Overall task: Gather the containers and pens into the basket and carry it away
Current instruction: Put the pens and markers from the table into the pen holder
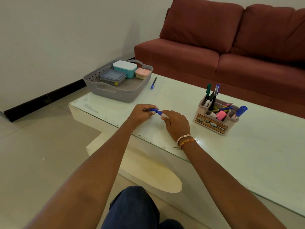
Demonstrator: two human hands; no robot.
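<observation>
A grey perforated basket stands at the table's far left corner. Inside it are a teal container with a white lid, a clear container with a grey lid and a small pink container. A blue-capped pen lies on the glass just right of the basket. Over the table's near edge, my left hand pinches a blue marker cap. My right hand grips the marker's body, mostly hidden in the fingers. Cap and body meet between the hands.
A beige pen holder with several markers and a pink eraser stands to the right on the glass-topped table. A maroon sofa runs behind the table. A white wall with a dark skirting is on the left. My knee shows at the bottom.
</observation>
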